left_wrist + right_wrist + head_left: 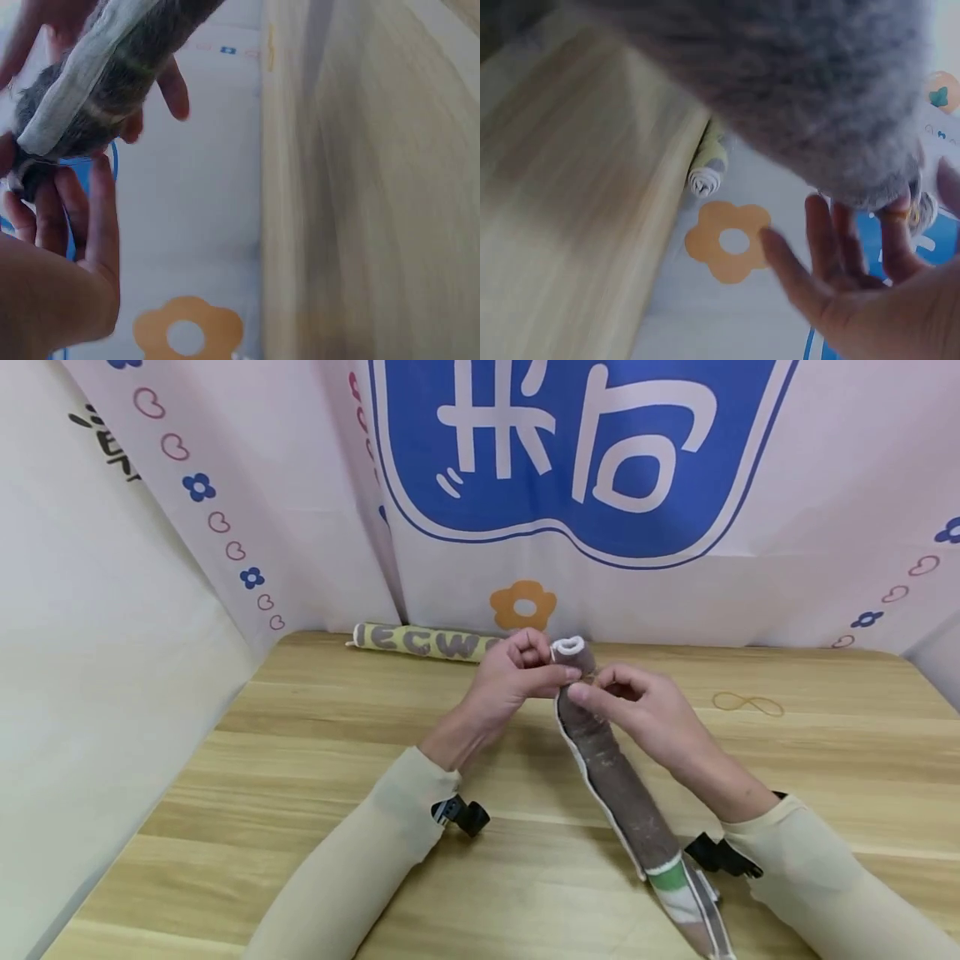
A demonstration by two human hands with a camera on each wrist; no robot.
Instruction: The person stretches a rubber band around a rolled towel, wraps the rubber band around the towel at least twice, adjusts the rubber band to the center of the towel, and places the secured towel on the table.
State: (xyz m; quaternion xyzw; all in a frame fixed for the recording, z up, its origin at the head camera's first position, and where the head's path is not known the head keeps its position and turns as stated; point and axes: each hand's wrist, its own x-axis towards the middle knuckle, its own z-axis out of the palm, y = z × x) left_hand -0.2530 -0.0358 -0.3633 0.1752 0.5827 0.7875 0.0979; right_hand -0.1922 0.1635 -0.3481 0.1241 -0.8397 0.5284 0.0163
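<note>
A grey-brown rolled towel (626,785) with a white edge slants across the table, its far end raised between both hands. Its near end shows a green and white stripe. My left hand (498,681) holds the roll just below its coiled white end, thumb laid across it. On the opposite side, my right hand (648,710) pinches a thin yellowish rubber band (897,215) at the roll's narrowed neck. The roll (112,82) looms close in the left wrist view, with fingers around its end. How far the band wraps round the towel is hidden by the fingers.
A yellow-green rolled towel (427,642) with grey letters lies along the table's back edge, left of the hands. A loose rubber band (747,703), twisted into a figure eight, lies to the right. A printed cloth (645,539) hangs behind the wooden table (300,760).
</note>
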